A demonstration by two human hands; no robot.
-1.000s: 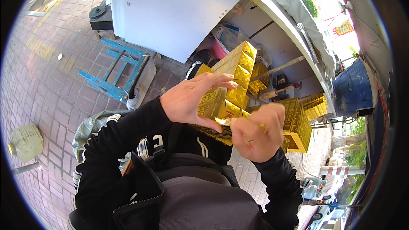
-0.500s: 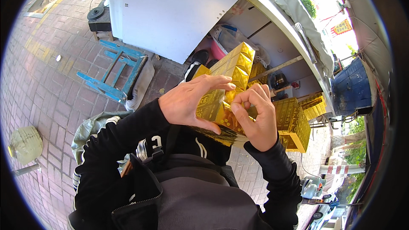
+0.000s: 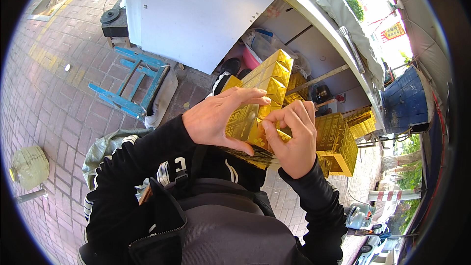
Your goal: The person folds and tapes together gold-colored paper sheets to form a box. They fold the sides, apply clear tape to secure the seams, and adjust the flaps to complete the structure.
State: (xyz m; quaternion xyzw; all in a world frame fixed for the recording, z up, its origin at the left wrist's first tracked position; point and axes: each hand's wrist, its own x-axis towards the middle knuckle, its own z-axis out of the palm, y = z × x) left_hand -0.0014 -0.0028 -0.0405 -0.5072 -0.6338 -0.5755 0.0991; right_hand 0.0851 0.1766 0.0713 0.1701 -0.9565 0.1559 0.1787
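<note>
In front of my body my left hand (image 3: 221, 118) spans a shiny gold foil block (image 3: 241, 123), its thumb underneath and its fingers along the upper side. At the block's right end is my right hand (image 3: 294, 140), closed in a pinch of thumb and forefinger against the folded foil. What lies between those fingertips is too small to make out. Just beyond the hands stands a stack of gold foil packs (image 3: 270, 76) with pillow-like folded ends. More patterned gold blocks (image 3: 333, 137) are piled to the right of my right hand.
A white panel (image 3: 196, 14) and an open cabinet with a pink basin (image 3: 251, 59) stand ahead. On the brick paving (image 3: 68, 132) at left are a blue wooden stool (image 3: 135, 81) and a pale plastic jug (image 3: 29, 168). A blue bucket (image 3: 405, 98) is at far right.
My right hand has shifted slightly left and toward me along the block's end, its pinch still closed. The left hand and the gold block look nearly unmoved.
</note>
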